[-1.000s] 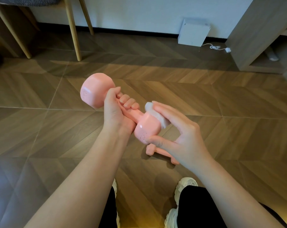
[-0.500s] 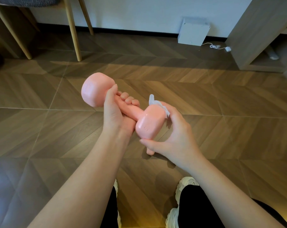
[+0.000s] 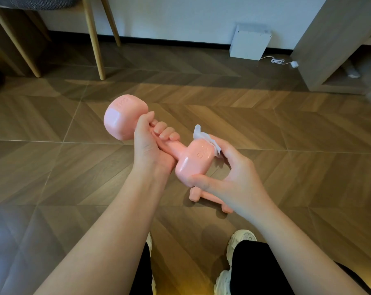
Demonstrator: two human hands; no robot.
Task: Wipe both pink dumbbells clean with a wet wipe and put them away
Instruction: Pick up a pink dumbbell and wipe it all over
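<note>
The room is softly lit. A lighter band runs across the floor (image 3: 222, 99), and the low left corner is dark. The dumbbell (image 3: 114, 118) has a small shine. A soft round shadow lies by the shoe (image 3: 244, 236). Chair legs (image 3: 93, 37) lean at the edge.

The left hand (image 3: 146, 145) and right hand (image 3: 233, 179) are bare, as are the forearms (image 3: 108, 241) behind them, back to the frame's edge. The nails (image 3: 163, 135) on the left fingers are short and plain. Well below the fingers, close to the body, show black trousers (image 3: 257, 271) and chunky off-white shoes (image 3: 243, 236) with thick ridged soles.
</note>
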